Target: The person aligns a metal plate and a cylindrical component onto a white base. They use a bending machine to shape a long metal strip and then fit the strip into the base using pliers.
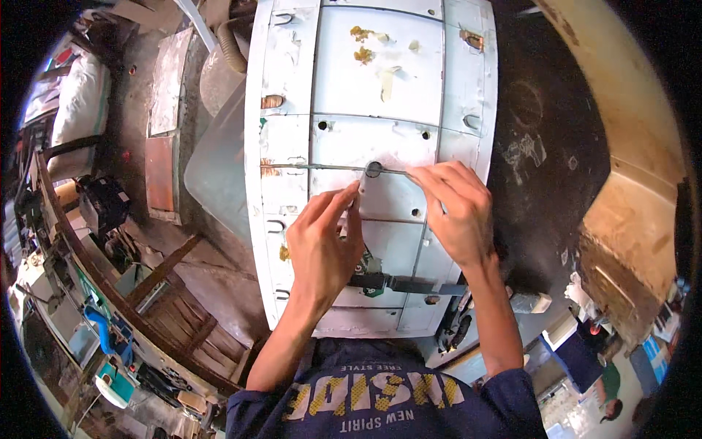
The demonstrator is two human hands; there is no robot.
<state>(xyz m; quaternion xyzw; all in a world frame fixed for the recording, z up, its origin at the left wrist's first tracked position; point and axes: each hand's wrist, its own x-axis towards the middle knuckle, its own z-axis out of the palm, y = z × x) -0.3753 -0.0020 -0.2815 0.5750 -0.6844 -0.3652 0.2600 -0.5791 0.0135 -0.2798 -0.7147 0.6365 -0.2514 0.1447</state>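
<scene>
Counted two hands (325, 233) (461, 208), one white casing (413, 80), one thin rod or wire (395, 172), one white sack (82, 91), one ribbed hose (232, 47), one other person (610, 388).

Wht panel (374, 137): smooth, semi-gloss, looks like metal; shirt (387, 395): matt cloth; sack (80, 102): wrinkled, plastic-lkg.

bright middle, dark warped edges

Wire (338, 168) lying across panel (409, 88); hands (461, 212) above panel; sack (79, 102) far left.
</scene>
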